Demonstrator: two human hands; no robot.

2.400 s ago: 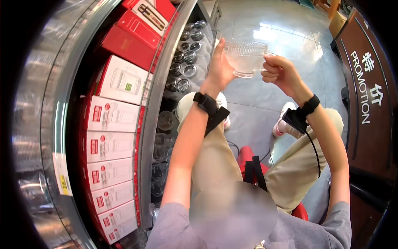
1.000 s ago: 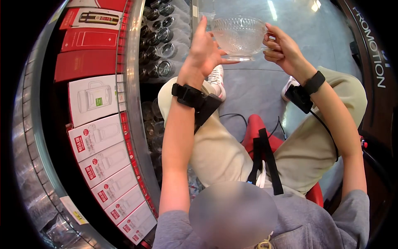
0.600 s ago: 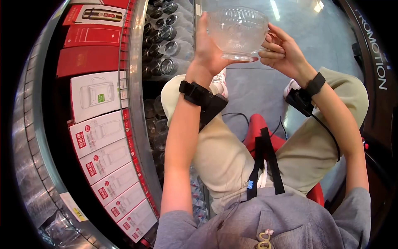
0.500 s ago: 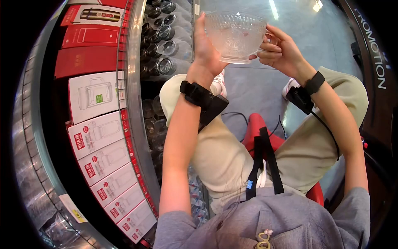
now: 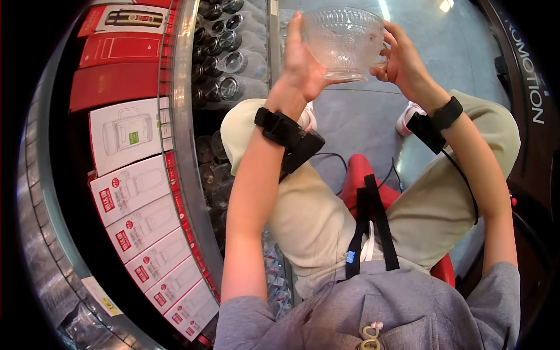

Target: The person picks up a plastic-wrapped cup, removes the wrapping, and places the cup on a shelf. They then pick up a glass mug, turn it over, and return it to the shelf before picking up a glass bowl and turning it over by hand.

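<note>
Head view: we hold a clear glass bowl (image 5: 344,38) upright in the air between both hands. Our left hand (image 5: 303,64) presses open fingers against one side, and our right hand (image 5: 402,61) curls fingers around the other. Glass jars (image 5: 224,55) fill the shelf (image 5: 181,116) just beside our left hand.

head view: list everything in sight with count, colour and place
glass cup: one, clear, patterned, held up at top centre
red boxes: three, shelf, top left
white boxes: about six, red labels, shelf, left
glassware: many, clear, next shelf, beside the left knee
stool: one, red, under the person
sign: one, dark with white letters, right edge
floor: grey, glossy
wrist bands: two, black, one per wrist
left hand: on cup's left side
right hand: on cup's right side
</note>
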